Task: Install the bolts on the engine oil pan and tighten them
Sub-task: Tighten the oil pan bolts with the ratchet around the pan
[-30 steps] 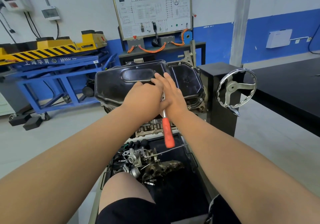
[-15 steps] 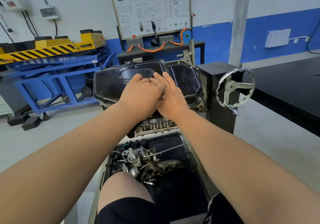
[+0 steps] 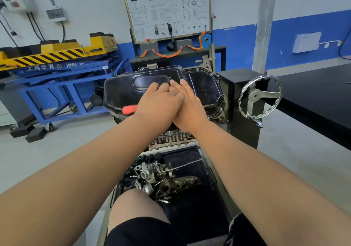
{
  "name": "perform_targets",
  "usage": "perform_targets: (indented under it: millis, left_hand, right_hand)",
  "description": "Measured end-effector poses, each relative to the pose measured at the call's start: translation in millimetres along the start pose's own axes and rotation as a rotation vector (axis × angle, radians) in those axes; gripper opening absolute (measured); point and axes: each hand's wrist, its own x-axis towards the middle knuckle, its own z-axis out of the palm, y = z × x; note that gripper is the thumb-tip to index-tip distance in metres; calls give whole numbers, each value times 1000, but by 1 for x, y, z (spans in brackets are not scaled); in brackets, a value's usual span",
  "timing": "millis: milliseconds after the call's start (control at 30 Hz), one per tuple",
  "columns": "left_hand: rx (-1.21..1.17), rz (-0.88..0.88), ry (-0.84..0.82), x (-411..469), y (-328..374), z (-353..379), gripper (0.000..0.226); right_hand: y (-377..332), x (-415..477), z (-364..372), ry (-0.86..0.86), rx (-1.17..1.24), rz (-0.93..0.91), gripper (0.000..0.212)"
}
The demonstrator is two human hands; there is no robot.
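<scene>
1. Oil pan (image 3: 205, 89) sat bottom-up on top of the engine, which was clamped in the stand. Its flange ran along the near edge of the block, beside the handwheel (image 3: 259, 98).
2. It looked like pressed steel: stiff across the crown, thinner at the flange, glossy and probably slick with oil. Seated as it was, it needed steadying rather than lifting, with a flat palm on the raised top.
3. A bolt head (image 3: 220, 109) showed at the flange's near right corner. Such bolts are small and light and would be easy to lose into the parts tray (image 3: 191, 162) below. The thin flange would likely warp if any one were overdone.
4. The right hand (image 3: 190, 110) lay with straight fingers on the pan's top, unclenched. The left hand (image 3: 159, 103) overlapped it and covered the tool's head. Whether it clasped the tool could not be told.
5. The red handle (image 3: 130, 109) stuck out leftward along the pan's near edge. It is rigid and looks easy to grip, and it is best taken near its free end for leverage.
</scene>
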Motion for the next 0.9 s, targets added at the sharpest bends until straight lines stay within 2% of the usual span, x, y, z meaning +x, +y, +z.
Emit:
perform_targets:
  millis: [133,233,333,533,700,800,900]
  left_hand:
    - [-46,-118,7,0,1,0,35]
    - [-146,-215,-55,0,1,1,47]
    - [-209,-250,-47,1,6,4,51]
    - [-99,-16,9,3,-3,3,25]
    - [-2,60,21,2,-5,2,24]
    - [-15,76,33,1,-6,5,23]
    - [-58,172,42,2,-13,7,21]
  right_hand:
    - [0,-1,-3,-19,48,6,67]
    - [-1,-3,-4,-19,94,14,73]
    - [-2,-3,-4,-31,42,5,75]
    - [0,-3,-4,12,78,7,67]
    - [1,-3,-2,4,28,-7,66]
    - [2,-4,-2,-3,25,-9,66]
    - [1,-6,-3,7,47,-12,67]
